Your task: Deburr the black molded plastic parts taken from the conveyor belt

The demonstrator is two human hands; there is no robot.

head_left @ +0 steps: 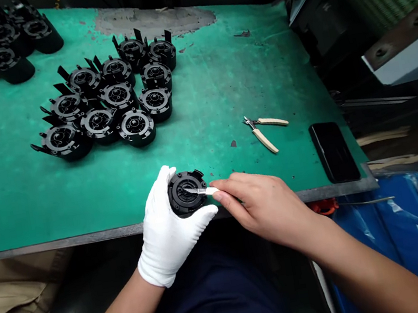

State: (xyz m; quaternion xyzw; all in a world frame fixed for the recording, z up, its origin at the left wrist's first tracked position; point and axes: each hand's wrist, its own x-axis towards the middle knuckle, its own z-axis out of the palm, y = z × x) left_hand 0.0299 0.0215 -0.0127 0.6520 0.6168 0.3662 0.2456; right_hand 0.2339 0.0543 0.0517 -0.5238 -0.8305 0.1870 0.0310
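Note:
My left hand (172, 226), in a white glove, grips a round black plastic part (185, 206) near the table's front edge. Its face, with rings and small bosses, is turned up toward me. My bare right hand (263, 203) is closed on the pale handle of a small knife (201, 192). The knife's pointed blade lies over the middle of the part's face; whether the tip touches it I cannot tell. Beyond my hands, a cluster of similar black plastic parts (117, 96) stands on the green table, several with upright tabs.
Cream-handled side cutters (265, 133) lie with handles spread on the green table (214, 91). A black phone (334, 151) is near the right corner. More black parts (11, 64) stand at the far left. Machine parts (401, 39) overhang the right side; blue plastic-wrapped material (409, 230) sits below.

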